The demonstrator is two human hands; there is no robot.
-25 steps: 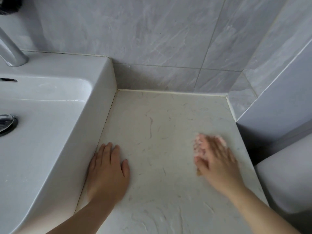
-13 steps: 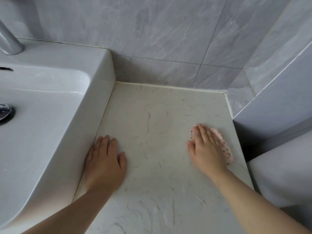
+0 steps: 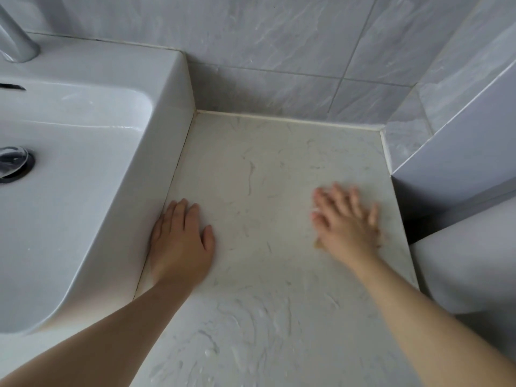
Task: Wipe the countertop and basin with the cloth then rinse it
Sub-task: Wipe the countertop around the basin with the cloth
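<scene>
The pale marbled countertop (image 3: 265,169) lies between the white basin (image 3: 83,163) on the left and a tiled corner on the right. My right hand (image 3: 346,224) is spread flat and motion-blurred near the counter's right edge, pressing down on the pink cloth. The palm hides almost all of the cloth (image 3: 318,243); only a small edge shows by the thumb. My left hand (image 3: 181,241) rests flat and empty on the counter, its side against the basin's outer wall.
A chrome faucet (image 3: 16,43) stands at the basin's back left, and the drain stopper (image 3: 14,163) sits at the far left. Grey wall tiles (image 3: 279,51) close off the back. A white fixture (image 3: 469,261) stands beyond the counter's right edge. Wet streaks (image 3: 251,331) mark the near counter.
My right hand slid back and forth over the right side of the counter with the cloth; it now covers the cloth almost fully. My left hand stayed in place.
</scene>
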